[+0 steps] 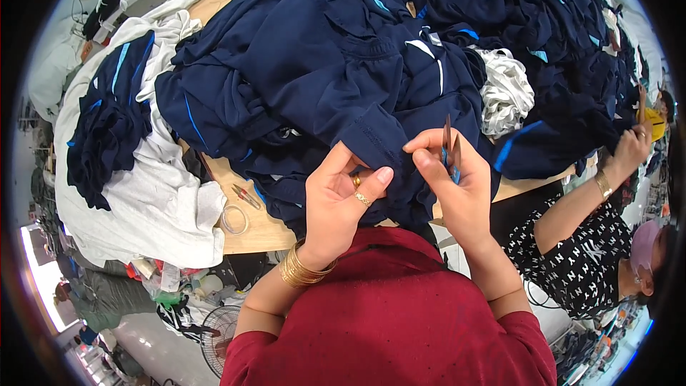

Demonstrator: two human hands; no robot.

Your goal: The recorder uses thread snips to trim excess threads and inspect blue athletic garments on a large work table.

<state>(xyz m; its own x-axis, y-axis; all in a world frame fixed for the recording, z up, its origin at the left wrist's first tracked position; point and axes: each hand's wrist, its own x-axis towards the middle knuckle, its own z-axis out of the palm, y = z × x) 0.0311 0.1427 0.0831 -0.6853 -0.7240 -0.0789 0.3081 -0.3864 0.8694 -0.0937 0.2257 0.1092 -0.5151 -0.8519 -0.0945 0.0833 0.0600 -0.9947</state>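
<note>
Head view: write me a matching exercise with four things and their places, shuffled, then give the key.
Things:
1. scissors
2. gold bangles
3. bundle of white strips
4. white cloth

Places:
A. under a small navy heap
B. in the right hand
C. around the left wrist
D. right of the central navy pile

Pairs: 1-B, 2-C, 3-D, 4-A

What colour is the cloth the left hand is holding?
The cloth is dark navy blue, seen best in the head view.
</note>
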